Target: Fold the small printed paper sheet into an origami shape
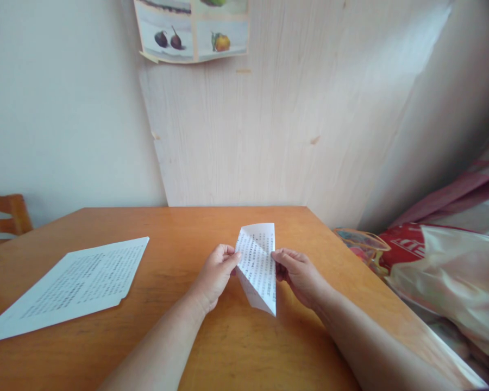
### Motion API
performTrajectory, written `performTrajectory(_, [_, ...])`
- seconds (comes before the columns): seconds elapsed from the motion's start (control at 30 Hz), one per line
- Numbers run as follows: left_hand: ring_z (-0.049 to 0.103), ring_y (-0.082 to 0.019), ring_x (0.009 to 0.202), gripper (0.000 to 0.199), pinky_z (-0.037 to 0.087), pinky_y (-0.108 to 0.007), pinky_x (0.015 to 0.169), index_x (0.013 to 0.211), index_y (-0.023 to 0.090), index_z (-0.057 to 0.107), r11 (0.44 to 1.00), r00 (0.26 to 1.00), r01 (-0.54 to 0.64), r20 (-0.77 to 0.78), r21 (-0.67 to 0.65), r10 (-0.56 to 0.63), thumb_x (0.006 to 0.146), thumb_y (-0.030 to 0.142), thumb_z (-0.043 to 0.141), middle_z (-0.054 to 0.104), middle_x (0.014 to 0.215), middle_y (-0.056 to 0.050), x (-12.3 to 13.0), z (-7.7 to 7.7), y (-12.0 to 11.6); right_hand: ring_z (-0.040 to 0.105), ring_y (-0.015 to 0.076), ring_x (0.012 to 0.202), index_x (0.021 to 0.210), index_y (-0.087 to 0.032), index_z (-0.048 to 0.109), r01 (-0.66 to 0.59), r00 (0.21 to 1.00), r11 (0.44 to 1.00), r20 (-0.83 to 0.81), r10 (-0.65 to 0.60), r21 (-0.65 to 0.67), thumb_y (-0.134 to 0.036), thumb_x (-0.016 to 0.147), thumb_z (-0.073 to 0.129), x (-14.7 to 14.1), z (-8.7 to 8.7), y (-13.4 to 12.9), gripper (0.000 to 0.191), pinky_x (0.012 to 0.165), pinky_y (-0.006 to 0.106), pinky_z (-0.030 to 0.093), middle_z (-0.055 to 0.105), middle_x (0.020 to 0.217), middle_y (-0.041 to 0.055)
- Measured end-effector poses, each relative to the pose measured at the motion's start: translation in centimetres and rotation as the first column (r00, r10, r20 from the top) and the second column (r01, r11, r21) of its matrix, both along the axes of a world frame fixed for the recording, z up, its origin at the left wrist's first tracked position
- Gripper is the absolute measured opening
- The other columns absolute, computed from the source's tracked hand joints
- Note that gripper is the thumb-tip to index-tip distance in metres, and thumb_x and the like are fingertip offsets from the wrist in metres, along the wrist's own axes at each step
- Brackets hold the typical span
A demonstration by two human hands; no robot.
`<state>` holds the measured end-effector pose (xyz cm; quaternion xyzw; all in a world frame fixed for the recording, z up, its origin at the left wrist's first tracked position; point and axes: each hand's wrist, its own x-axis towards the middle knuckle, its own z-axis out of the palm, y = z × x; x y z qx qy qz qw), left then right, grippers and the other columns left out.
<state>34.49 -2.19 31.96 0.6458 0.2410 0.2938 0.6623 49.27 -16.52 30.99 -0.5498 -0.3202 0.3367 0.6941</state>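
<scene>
A folded sheet of printed paper (257, 263) is held up over the middle of the wooden table (236, 353). My left hand (217, 271) pinches its left edge between thumb and fingers. On the opposite edge, my right hand (299, 274) grips the paper the same way, with its fingertips partly hidden. Folds run across the sheet, and its lower end comes to a point near the right side. Rows of dark printed characters cover the face turned to me.
Printed sheets (85, 282) lie flat at the table's left. Plastic bags (452, 271), one red and one whitish, crowd the right edge. A wooden chair (18, 214) stands at far left. A fruit picture poster (193, 32) hangs on the panel behind the table.
</scene>
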Motion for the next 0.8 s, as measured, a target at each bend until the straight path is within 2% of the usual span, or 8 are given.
performTrajectory(0.2, [0.057,-0.016,0.073,0.026,0.040,-0.028,0.073,0.088,0.022,0.053,0.996,0.999,-0.043,0.015,0.078,0.042,0.081,0.036,0.073,0.061,0.076,0.002,0.3,-0.9,0.4,0.044,0.0131,0.060,0.067,-0.019,0.059,-0.005,1.000,1.000,0.013,0.005,0.017,-0.050,0.082,0.070,-0.3,0.2,-0.1,0.035,0.059,0.031,0.031,0.057,0.066,0.0001])
performTrajectory(0.33, [0.058,-0.017,0.079,0.024,0.041,-0.029,0.077,0.088,0.022,0.058,0.991,0.998,-0.059,0.037,0.124,0.055,0.078,0.034,0.076,0.064,0.082,0.000,0.3,-0.6,-0.1,0.044,0.0129,0.060,0.067,-0.020,0.060,0.000,1.000,0.999,0.024,-0.001,0.041,-0.050,0.082,0.071,-0.5,0.3,-0.2,0.035,0.060,0.031,0.031,0.056,0.065,-0.0006])
performTrajectory(0.43, [0.059,-0.020,0.080,0.028,0.042,-0.030,0.078,0.095,0.022,0.061,0.993,0.999,-0.043,0.017,0.110,0.042,0.077,0.035,0.077,0.066,0.084,-0.002,0.2,-0.2,-0.8,0.044,0.0133,0.060,0.069,-0.021,0.062,-0.001,1.000,0.998,0.026,0.000,0.056,-0.050,0.082,0.071,-0.6,0.4,-0.2,0.033,0.059,0.030,0.032,0.057,0.065,-0.0006])
performTrajectory(0.63, [0.057,-0.029,0.110,0.056,0.044,-0.036,0.089,0.120,0.019,0.059,0.990,0.999,0.017,0.033,0.139,-0.021,0.073,0.038,0.083,0.063,0.119,-0.014,0.0,0.3,-1.7,0.047,0.0133,0.062,0.070,-0.021,0.065,0.022,0.993,0.998,0.111,-0.028,0.061,-0.048,0.086,0.070,-0.8,0.3,-0.2,0.032,0.060,0.030,0.033,0.059,0.066,-0.0005])
performTrajectory(0.8, [0.057,-0.033,0.115,0.078,0.046,-0.039,0.091,0.132,0.019,0.052,0.983,0.988,0.145,0.031,0.109,-0.150,0.066,0.038,0.089,0.058,0.129,-0.017,-0.2,0.5,-2.2,0.049,0.0141,0.065,0.072,-0.022,0.067,-0.032,0.987,0.998,0.156,0.022,0.059,-0.048,0.087,0.070,-1.4,0.2,-0.2,0.030,0.063,0.030,0.036,0.063,0.070,0.0001])
